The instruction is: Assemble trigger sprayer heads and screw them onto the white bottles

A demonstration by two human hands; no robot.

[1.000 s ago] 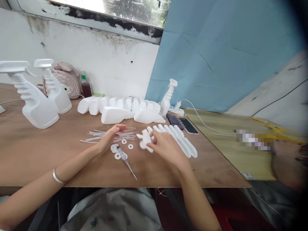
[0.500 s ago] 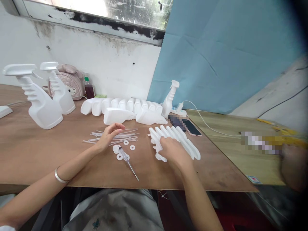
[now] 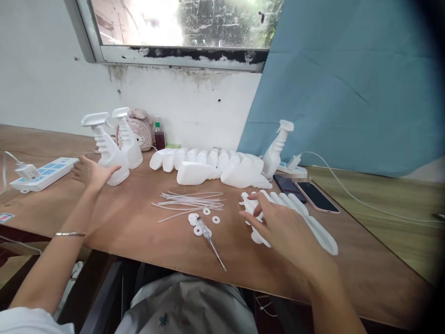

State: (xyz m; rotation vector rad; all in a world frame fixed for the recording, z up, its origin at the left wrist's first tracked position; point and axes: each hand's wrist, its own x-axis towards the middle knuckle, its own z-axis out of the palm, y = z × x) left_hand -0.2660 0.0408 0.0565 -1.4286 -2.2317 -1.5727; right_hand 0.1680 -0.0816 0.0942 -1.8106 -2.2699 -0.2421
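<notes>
My left hand [image 3: 93, 173] is raised above the left part of the table, thumb and fingers apart with nothing in them. It is nearest to the front white spray bottle [image 3: 111, 160], partly overlapping it in view; I cannot tell whether they touch. Over a row of white plastic spray heads [image 3: 308, 218] hovers my right hand [image 3: 281, 227], thumb and forefinger parted and holding nothing. It hides part of that row. Between the hands lie thin white tubes [image 3: 191, 200], flat white ring washers [image 3: 216, 220] and a screwdriver with a clear handle [image 3: 212, 241].
White bottle bodies [image 3: 198, 173] lie in rows at the back. A second spray bottle [image 3: 132, 148] stands at left, another [image 3: 276, 150] at right. Two phones [image 3: 318, 197] lie near the right edge. A power strip [image 3: 45, 174], pink bag [image 3: 141, 132] and dark bottle [image 3: 160, 138] are at left.
My left hand has moved left from the tubes to beside the spray bottles. My right hand has lifted off the spray heads with its fingers opening. The view has turned left.
</notes>
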